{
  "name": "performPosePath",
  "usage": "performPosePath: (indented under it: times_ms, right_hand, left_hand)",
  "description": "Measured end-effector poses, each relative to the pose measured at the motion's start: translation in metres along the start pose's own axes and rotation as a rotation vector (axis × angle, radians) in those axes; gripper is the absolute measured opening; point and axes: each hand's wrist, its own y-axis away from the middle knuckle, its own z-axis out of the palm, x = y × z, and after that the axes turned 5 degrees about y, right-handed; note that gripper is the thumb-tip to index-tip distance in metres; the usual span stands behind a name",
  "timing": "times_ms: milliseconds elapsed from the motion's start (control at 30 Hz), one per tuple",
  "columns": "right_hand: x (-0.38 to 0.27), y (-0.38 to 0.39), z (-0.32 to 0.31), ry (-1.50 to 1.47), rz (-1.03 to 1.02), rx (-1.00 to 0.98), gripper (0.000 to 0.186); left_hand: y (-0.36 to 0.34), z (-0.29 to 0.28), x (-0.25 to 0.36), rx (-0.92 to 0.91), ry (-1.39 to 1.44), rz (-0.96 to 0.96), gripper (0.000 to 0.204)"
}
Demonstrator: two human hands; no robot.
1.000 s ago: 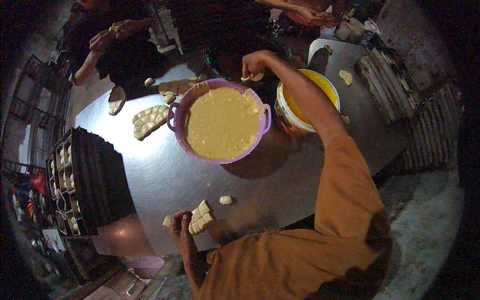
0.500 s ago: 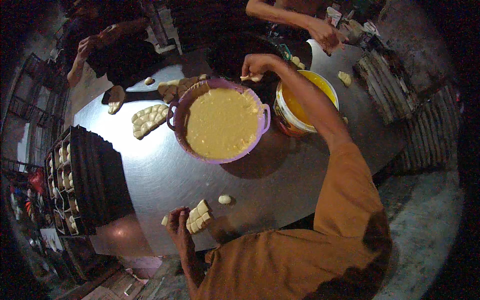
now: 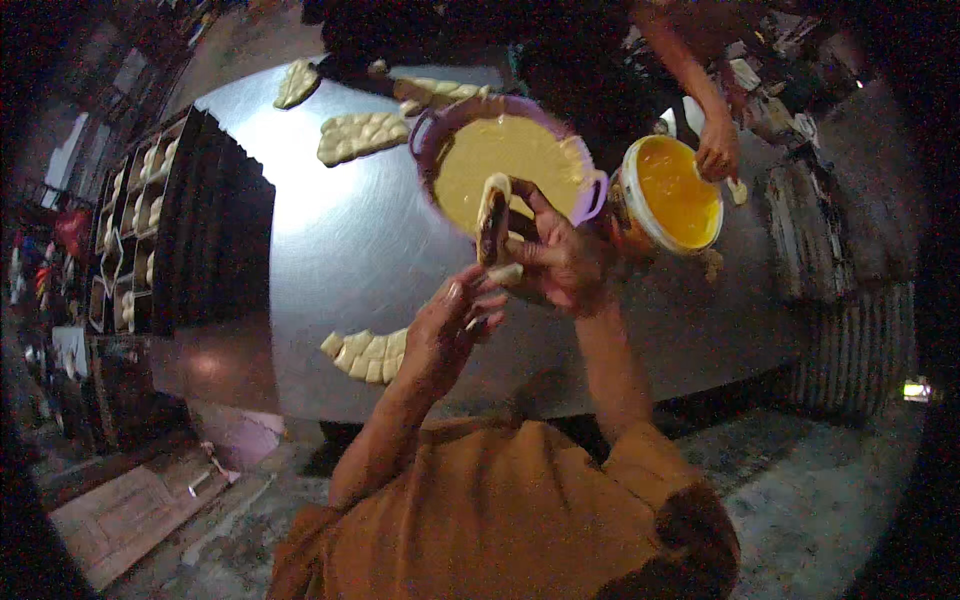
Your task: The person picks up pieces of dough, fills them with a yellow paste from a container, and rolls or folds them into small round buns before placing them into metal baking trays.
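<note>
In front of the basin, my right hand (image 3: 565,260) holds up a flattened piece of dough (image 3: 494,190) with a dark brown stretch along it, gripped between thumb and fingers. A small pale bit of dough (image 3: 507,274) shows just under that hand. My left hand (image 3: 447,322) is raised close beside it, fingers apart and slightly blurred, with nothing visible in them. Behind my hands stands a purple two-handled basin (image 3: 428,165) of pale yellow, lumpy filling. On the metal table, partly hidden by my left forearm, lies a sheet of scored dough pieces (image 3: 368,357).
A white bucket (image 3: 628,180) of yellow liquid stands right of the basin, with another person's hand (image 3: 716,155) at its rim. More dough slabs (image 3: 362,137) lie far left. Stacked trays (image 3: 150,215) of dough balls rise at the left edge; corrugated metal (image 3: 850,310) is at right.
My right hand has come back from the far side to the middle, holding dough. My left hand has left the scored dough and risen toward it. The view has shifted.
</note>
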Motion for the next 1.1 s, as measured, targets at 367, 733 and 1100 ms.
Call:
performPosePath:
  times_ms: [367,733,1100]
  right_hand:
    - [0.092,0.048,0.057,-0.093,-0.111,0.242,0.061]
    - [0.115,0.065,0.110,1.484,-0.596,0.234,0.050]
    - [0.060,0.055,0.120,1.525,-0.434,-0.002,0.028]
  left_hand:
    - [0.049,-0.040,0.001,0.218,-0.778,0.233,0.017]
    - [0.077,-0.053,0.056,0.081,-0.404,0.224,0.026]
    - [0.097,-0.054,0.086,-0.219,-0.828,0.234,0.020]
